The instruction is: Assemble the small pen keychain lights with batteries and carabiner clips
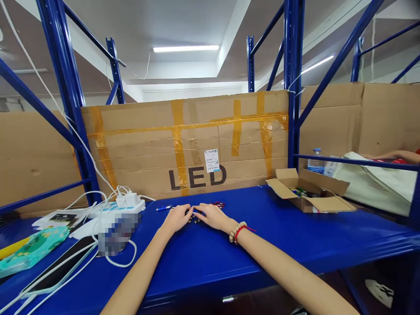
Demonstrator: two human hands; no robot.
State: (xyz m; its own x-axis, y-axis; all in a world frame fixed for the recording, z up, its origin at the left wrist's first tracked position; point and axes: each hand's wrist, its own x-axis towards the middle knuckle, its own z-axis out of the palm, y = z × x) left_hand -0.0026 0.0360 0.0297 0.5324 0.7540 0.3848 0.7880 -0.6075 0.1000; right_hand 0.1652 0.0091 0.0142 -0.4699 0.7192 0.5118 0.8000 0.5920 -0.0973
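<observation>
Centrally in the head view, your left hand [179, 217] and your right hand [212, 216] come together above the blue shelf top [197, 262], index fingers and thumbs bent inward and nearly meeting. Small dark pieces [196, 221] lie just below your fingertips, at the middle of the frame; they are too small to identify, and you cannot tell from this view whether either hand is pinching one or merely hovering over them. Your right wrist wears a beaded bracelet [233, 234] with a red cord beside it. Just left of your left hand lies a blue pen-like tool [164, 208], and just beyond your right hand a red-handled item [219, 204] is partly hidden.

Across the middle of the frame, behind your hands, stands a cardboard panel [144, 153] with brown tape, printed LED, bearing a white label [211, 160]. Toward the left of the frame you have a white power strip [140, 205] with plugged-in chargers [131, 199], tangled white cables, and a pixelated item next to them; at the lower left are a black flat device [62, 267] and a teal patterned pouch [42, 245]. At right, an open cardboard box [300, 203] contains small parts, with a blue-capped bottle [316, 162] behind it. Near the right edge, another person's hand [398, 155] shows above a pale bag [357, 173]
</observation>
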